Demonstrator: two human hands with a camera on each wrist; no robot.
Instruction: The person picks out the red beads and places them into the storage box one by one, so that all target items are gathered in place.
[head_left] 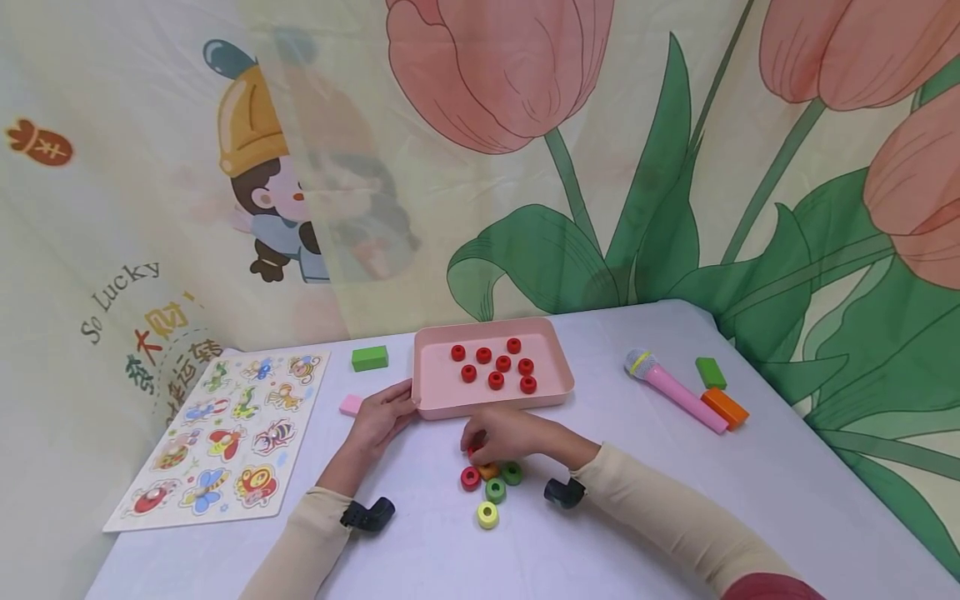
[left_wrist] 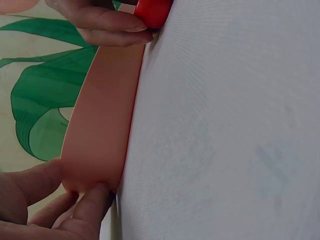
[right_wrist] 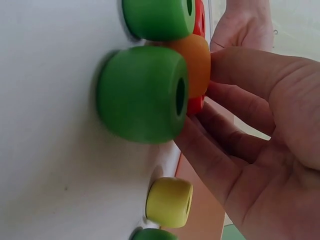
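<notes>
At its near left corner, the pink tray (head_left: pixel 435 398) is held by my left hand (head_left: pixel 381 417), thumb at the rim and fingers bent round the corner. Several red beads (head_left: pixel 503 363) lie inside the tray. Just in front of it, my right hand (head_left: pixel 506 435) pinches a red bead (left_wrist: pixel 152 12), partly hidden by the fingers in the head view. Close under that hand is a cluster on the table: another red bead (head_left: pixel 470 478), an orange bead (right_wrist: pixel 196 65) and green beads (head_left: pixel 495 490). A yellow bead (head_left: pixel 487 515) lies nearest me.
A puzzle board (head_left: pixel 225 442) with insect pictures lies at the left. Beside the tray are a green block (head_left: pixel 370 358) and a pink block (head_left: pixel 350 405). To the right lie a toy microphone (head_left: pixel 678 392), a green block (head_left: pixel 710 372) and an orange block (head_left: pixel 724 408). A printed curtain (head_left: pixel 337 167) hangs behind.
</notes>
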